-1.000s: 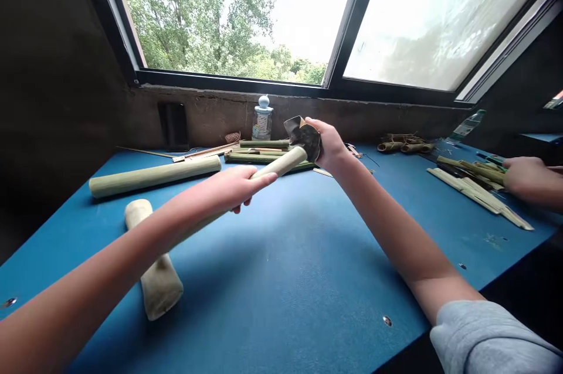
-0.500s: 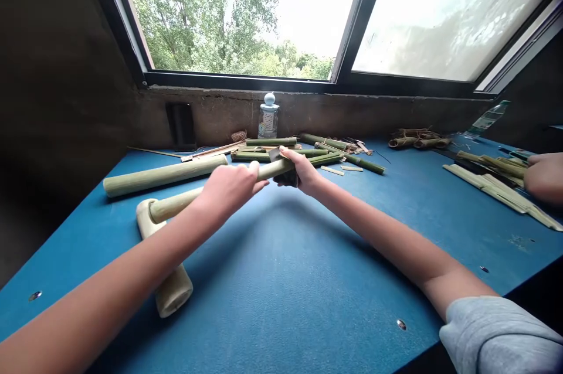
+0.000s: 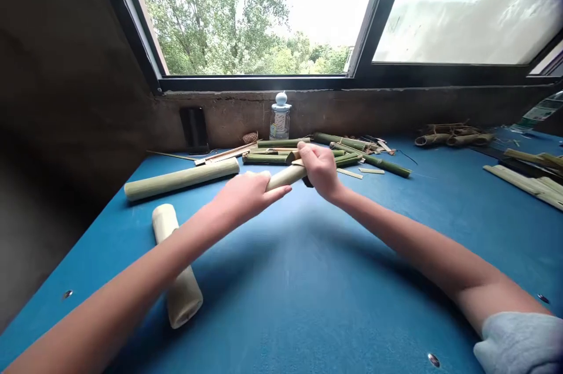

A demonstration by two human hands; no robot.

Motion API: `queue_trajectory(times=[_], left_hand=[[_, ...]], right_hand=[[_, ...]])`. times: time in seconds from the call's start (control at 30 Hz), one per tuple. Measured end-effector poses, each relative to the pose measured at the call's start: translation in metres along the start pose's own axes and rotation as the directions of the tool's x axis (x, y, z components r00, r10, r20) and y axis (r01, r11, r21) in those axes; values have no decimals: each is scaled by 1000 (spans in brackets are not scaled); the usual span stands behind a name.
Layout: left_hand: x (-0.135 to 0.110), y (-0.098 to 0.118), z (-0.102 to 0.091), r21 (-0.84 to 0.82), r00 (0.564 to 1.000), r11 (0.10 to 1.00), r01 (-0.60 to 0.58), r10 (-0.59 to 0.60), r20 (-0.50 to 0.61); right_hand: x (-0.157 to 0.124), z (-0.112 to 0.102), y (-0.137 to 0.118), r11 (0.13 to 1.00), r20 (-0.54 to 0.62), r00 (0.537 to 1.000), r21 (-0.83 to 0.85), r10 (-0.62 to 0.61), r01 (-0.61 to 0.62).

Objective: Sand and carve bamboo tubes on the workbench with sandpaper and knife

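My left hand (image 3: 248, 189) is closed around the pale bamboo handle (image 3: 285, 177) of a mallet. The mallet's thick bamboo head (image 3: 185, 298) rests on the table at the left, partly behind my left forearm. At the far end of the handle my right hand (image 3: 322, 169) is clenched, thumb on top. It holds a small tool that is mostly hidden; a dark part (image 3: 308, 182) shows below the fingers, and a grey blade showed earlier. A thin pale shaving lies by the thumb.
Green bamboo pieces (image 3: 275, 159) lie behind my hands on the blue table (image 3: 308, 303). A thick bamboo tube (image 3: 182, 179) is at left. A jar (image 3: 280, 119) and a phone (image 3: 194, 129) stand by the wall. Split bamboo strips (image 3: 523, 183), rolled bundles (image 3: 453, 136) and a bottle (image 3: 539, 111) are at right.
My right hand has turned over, hiding the grey blade, and appears farther right. My left hand still grips the handle. The view has shifted, and the other person's hand at right is out of sight.
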State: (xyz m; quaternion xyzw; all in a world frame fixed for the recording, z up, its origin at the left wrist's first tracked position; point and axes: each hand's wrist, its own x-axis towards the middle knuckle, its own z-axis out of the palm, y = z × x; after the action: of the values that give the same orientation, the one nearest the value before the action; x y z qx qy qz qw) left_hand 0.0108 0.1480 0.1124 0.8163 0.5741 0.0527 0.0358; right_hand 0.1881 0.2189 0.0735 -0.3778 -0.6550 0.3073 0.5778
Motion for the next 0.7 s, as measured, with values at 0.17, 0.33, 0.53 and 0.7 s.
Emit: queue_trajectory(times=[0.17,0.33,0.53,0.7], left_hand=[[-21,4,-45,-639,976,761,110,38,214],[-25,-5,-34,-889,809,319,330,389,440],[-12,2,-24,-883,894,396,254,252,370],[-10,-2,-20,-559,941,823,102,103,323]], right_hand=[[17,-17,-52,906,2,907,-38,-422,422],[21,-19,-77,669,118,676,-96,-728,737],[32,-40,-83,755,262,764,-156,-590,636],[62,-88,-31,882,20,932,-316,-362,349]])
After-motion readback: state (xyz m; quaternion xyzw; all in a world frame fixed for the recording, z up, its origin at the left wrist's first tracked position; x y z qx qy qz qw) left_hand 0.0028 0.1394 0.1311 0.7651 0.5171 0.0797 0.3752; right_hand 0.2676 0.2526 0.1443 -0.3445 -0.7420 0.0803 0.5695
